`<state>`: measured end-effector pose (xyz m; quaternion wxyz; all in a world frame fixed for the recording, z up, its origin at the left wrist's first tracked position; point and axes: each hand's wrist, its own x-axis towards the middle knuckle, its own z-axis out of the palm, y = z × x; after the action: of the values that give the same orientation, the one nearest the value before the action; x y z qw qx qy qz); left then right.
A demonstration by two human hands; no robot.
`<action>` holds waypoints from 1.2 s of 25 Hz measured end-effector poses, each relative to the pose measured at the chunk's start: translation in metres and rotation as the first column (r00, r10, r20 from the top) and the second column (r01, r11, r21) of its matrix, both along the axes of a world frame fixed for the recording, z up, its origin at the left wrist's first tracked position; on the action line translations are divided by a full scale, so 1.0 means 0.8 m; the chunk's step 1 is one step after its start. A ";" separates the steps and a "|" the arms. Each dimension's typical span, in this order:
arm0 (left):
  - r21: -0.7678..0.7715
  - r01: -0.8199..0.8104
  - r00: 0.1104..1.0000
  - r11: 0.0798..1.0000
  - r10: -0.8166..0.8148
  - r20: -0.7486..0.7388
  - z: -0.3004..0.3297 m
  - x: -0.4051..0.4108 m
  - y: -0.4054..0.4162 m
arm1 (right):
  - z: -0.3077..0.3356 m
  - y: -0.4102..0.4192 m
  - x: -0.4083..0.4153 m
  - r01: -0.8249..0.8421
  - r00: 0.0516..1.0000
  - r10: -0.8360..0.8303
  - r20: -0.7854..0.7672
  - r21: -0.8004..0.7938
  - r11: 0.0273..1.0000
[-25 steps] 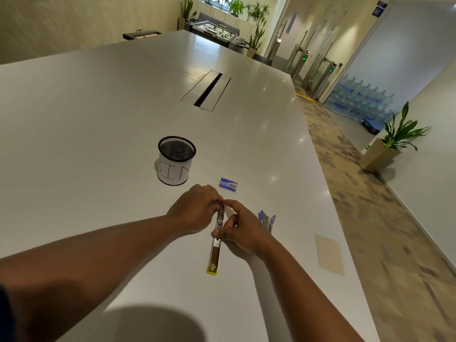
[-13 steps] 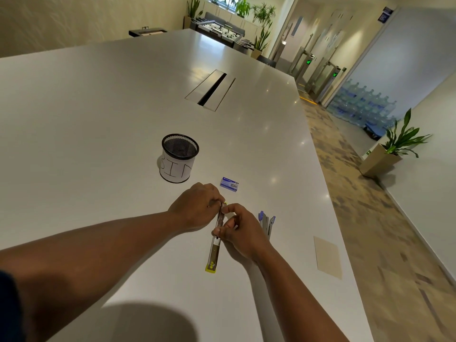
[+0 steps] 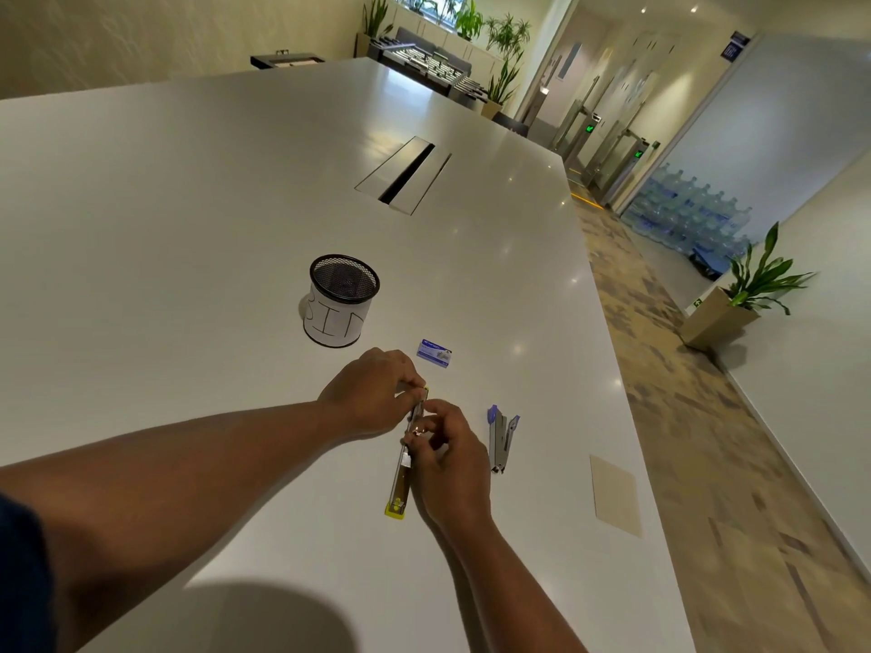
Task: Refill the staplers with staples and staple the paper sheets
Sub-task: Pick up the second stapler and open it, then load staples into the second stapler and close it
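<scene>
While both hands work at the far end of the yellow stapler, which lies opened flat on the surface with its yellow tip toward the person, the left hand pinches that far end between curled fingertips and the right hand curls its thumb and forefinger against the open metal channel just behind. Whether a strip of staples already sits under the right fingertips is too small to tell. The step looks like seating staples in the channel, and it goes best if the left grip keeps the body pinned flat so it cannot twist, while the right hand lays the strip legs-down and slides it fully along the rail before the top is closed. Forcing the lid over a tilted strip would likely jam it.

Just beyond the hands lies the small blue staple box, near enough for more. To the right, apart from the hands, a blue stapler lies open, apparently awaiting its turn. A tan paper sheet rests near the surface's right edge, and a mesh bin stands further back.
</scene>
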<state>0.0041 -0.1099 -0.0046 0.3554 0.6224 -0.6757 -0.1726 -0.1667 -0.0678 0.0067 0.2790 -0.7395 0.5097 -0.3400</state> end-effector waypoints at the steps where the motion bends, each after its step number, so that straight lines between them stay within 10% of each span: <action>1: 0.000 0.003 1.000 1.000 -0.003 0.004 0.000 0.000 0.000 | -0.001 -0.001 -0.001 -0.001 1.000 0.001 -0.004 -0.017 1.000; 16: 0.004 -0.002 1.000 1.000 0.002 -0.021 -0.003 0.002 -0.008 | 0.011 -0.009 -0.004 0.142 0.953 -0.165 0.253 0.108 0.984; 30: 0.099 -0.073 0.987 0.992 0.058 0.148 -0.006 0.003 -0.111 | 0.025 -0.136 0.017 0.239 0.971 -0.235 -0.048 0.238 0.941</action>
<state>0.0065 -0.1986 -0.0094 0.2779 0.6730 -0.6689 -0.1500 -0.1528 -0.1769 0.0268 0.3195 -0.6363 0.6352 -0.2993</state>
